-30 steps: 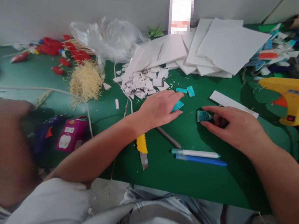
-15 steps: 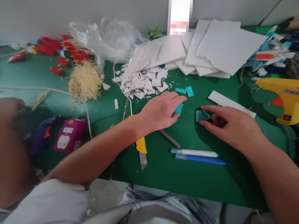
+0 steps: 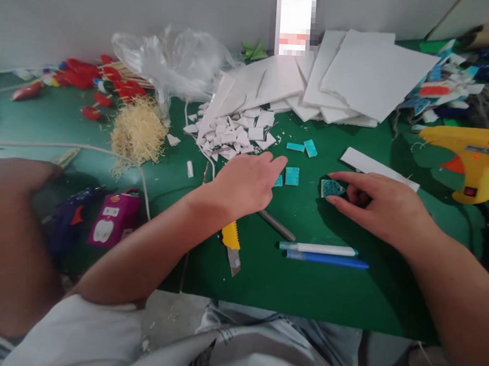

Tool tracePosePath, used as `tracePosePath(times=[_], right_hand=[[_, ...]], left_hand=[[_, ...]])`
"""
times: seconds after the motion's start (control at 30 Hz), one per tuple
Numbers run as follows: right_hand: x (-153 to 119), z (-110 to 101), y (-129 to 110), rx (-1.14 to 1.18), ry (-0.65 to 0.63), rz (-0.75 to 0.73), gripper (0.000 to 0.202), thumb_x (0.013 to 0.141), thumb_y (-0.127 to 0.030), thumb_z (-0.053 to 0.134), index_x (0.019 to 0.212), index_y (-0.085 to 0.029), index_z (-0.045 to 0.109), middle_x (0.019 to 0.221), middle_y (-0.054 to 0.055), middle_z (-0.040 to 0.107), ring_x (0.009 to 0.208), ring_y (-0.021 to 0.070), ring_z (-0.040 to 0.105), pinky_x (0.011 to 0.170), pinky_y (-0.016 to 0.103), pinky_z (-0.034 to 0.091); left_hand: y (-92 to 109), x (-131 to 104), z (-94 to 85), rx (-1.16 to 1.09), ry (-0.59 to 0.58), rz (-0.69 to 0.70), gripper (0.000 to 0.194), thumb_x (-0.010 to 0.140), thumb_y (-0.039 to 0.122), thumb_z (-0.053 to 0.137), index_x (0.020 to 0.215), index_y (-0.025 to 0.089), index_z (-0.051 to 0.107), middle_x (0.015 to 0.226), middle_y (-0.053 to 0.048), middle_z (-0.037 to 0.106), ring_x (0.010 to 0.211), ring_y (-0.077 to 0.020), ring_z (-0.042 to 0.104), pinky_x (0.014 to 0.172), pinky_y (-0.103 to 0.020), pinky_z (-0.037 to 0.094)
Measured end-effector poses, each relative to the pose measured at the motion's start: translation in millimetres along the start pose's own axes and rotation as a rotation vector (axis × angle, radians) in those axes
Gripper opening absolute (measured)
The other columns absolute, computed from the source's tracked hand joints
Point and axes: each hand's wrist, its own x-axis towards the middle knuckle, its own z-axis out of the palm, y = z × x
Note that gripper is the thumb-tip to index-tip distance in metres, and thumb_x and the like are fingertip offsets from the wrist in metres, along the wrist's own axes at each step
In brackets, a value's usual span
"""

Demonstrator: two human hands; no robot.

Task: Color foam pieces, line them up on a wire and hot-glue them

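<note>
My right hand (image 3: 385, 204) pinches a small teal dotted piece (image 3: 330, 189) between thumb and index finger, with its pointed end toward my palm. My left hand (image 3: 246, 186) is over the table, fingers apart. Beside its fingertips lies another dotted teal piece (image 3: 278, 180), partly covered by the hand. Just right of that sits a teal square with lines on it (image 3: 292, 176). Two small plain teal strips, one flat (image 3: 295, 147) and one slanted (image 3: 311, 148), lie farther back. Under my left forearm, a yellow utility knife (image 3: 231, 236) shows its blade.
A white marker (image 3: 318, 249), a blue marker (image 3: 326, 260) and a grey rod (image 3: 277, 224) lie in front. White foam scraps (image 3: 234, 133) and boards (image 3: 373, 75) fill the back. A yellow glue gun (image 3: 481, 162) stands right. At left, another person's arm (image 3: 13, 220) is near a magenta box (image 3: 114, 219).
My left hand has moved left, uncovering the lined teal square and part of a dotted piece. My right hand stays put with its piece. The other person's hand has shifted right.
</note>
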Motion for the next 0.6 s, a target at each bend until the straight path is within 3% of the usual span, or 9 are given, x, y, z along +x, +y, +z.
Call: tracePosePath(times=[0.13,0.2,0.37,0.6], right_hand=[[1,1,1,0.000,-0.005,-0.010,0.041,0.090,-0.053,0.063,0.114,-0.025,0.081,0.058,0.000,0.058,0.051,0.0155,0.051,0.048,0.029,0.035],[0,1,1,0.004,0.002,-0.016,0.042,0.091,-0.054,0.062,0.114,-0.025,0.081,0.059,0.000,0.058,0.051,0.0155,0.051,0.049,0.029,0.037],[-1,1,0,0.027,0.016,-0.023,0.042,0.089,-0.053,0.063,0.112,-0.024,0.081,0.059,0.000,0.058,0.052,0.0154,0.051,0.050,0.029,0.037],[1,-1,-1,0.035,0.024,-0.012,0.043,0.086,-0.051,0.063,0.111,-0.022,0.083,0.058,0.000,0.058,0.051,0.0153,0.051,0.049,0.029,0.037]], left_hand=[[2,1,-2.9,0.009,-0.027,-0.073,0.047,0.099,0.034,0.059,0.143,0.017,0.055,0.110,-0.012,0.077,0.103,-0.0353,0.077,0.083,-0.041,0.058],[1,-1,-5.9,-0.027,-0.040,-0.095,0.053,0.097,0.043,0.064,0.143,0.019,0.054,0.117,-0.012,0.077,0.108,-0.0351,0.076,0.084,-0.040,0.059],[-6,-3,-7.9,-0.107,-0.051,-0.066,0.051,0.094,0.028,0.064,0.144,0.021,0.054,0.147,-0.011,0.064,0.126,-0.0319,0.069,0.091,-0.039,0.059],[-6,3,-0.3,-0.130,-0.024,-0.074,0.032,0.096,0.024,0.062,0.127,0.017,0.065,0.132,-0.010,0.069,0.120,-0.0301,0.070,0.091,-0.037,0.057]])
